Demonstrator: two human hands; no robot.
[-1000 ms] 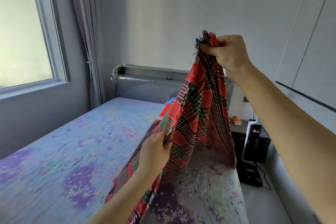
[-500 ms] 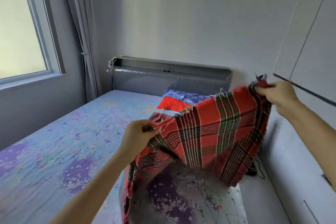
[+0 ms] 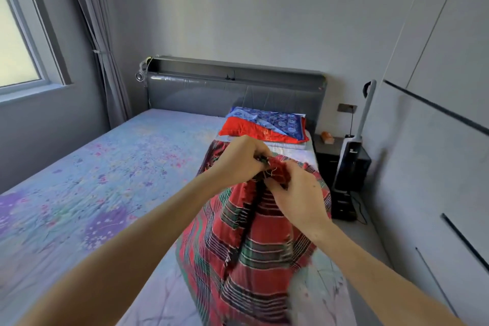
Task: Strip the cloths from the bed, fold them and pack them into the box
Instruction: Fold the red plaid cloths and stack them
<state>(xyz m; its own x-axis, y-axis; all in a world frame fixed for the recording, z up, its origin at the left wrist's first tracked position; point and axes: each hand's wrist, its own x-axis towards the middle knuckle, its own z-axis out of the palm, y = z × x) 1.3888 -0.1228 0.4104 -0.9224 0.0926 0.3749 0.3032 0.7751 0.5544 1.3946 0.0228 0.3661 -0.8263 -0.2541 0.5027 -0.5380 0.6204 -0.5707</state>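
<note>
The red plaid cloth (image 3: 251,251) is hanging at six o'clock, draping down onto the bed (image 3: 92,193). Its top corners are meeting at the centre, where the left hand (image 3: 238,161) and right hand (image 3: 299,201) are each pinching the fringed edge, close together. Beyond, toward twelve o'clock, folded blue and red cloths (image 3: 267,127) are lying by the headboard (image 3: 232,92).

The bed (image 3: 105,180) fills the left and centre of the frame, with the headboard (image 3: 201,92) behind it. On its far right corner lies a pile of cloths (image 3: 264,128); the held cloth (image 3: 251,246) hangs before it. Right of the bed stands a nightstand (image 3: 325,161).
</note>
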